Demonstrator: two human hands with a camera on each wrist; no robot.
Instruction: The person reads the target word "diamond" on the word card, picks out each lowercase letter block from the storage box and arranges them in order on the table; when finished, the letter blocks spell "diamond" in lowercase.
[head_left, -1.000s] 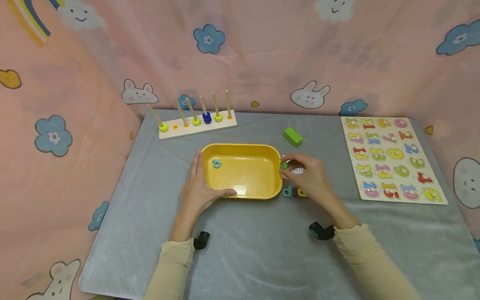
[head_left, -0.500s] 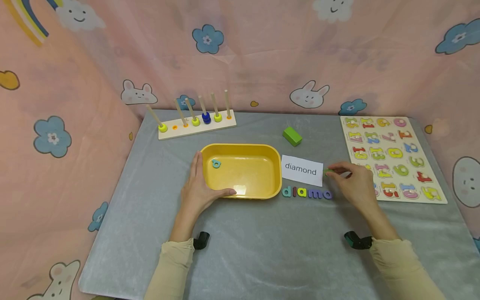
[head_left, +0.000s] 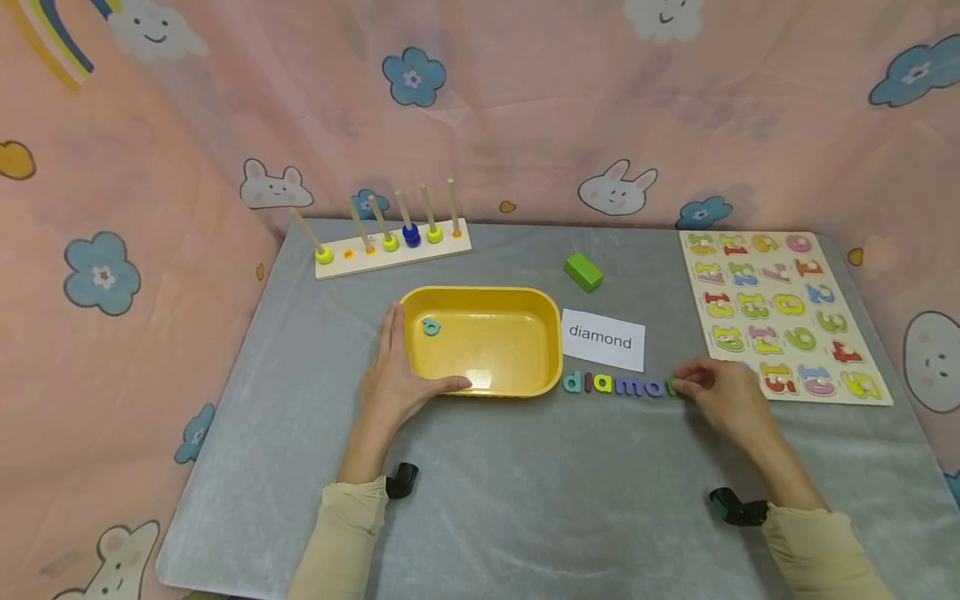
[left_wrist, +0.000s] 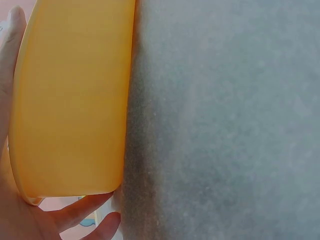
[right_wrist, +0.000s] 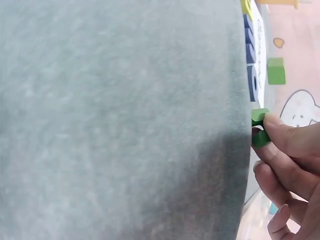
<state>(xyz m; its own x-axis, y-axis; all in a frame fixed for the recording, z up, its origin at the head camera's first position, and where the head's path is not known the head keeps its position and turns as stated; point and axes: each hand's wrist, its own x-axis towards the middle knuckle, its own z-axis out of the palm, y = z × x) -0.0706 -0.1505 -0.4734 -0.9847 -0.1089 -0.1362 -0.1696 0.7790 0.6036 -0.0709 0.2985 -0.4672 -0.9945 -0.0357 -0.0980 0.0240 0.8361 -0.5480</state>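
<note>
My left hand (head_left: 392, 375) holds a yellow plastic tray (head_left: 557, 342) at its near left corner. Its thumb lies along the front rim and its fingers along the left end; the left wrist view shows the tray wall (left_wrist: 75, 100) against the hand. A small teal letter (head_left: 431, 327) lies inside the tray. My right hand (head_left: 727, 400) pinches a green letter (right_wrist: 259, 116) between thumb and fingertips, at the right end of a row of letters reading "diamo". The purple "o" (head_left: 655, 388) is its nearest neighbour. In the head view the fingers partly cover the green letter.
A white card (head_left: 602, 342) printed "diamond" lies above the letter row. Behind it sits a green block (head_left: 583, 272). A wooden number puzzle board (head_left: 787, 317) is at the right, partly behind the right hand. A peg board with rings (head_left: 393, 260) stands at the back left.
My right hand has carried the green letter from the tray's right end, rightward past the card, then down to the end of the letter row. The left hand stays on the tray.
</note>
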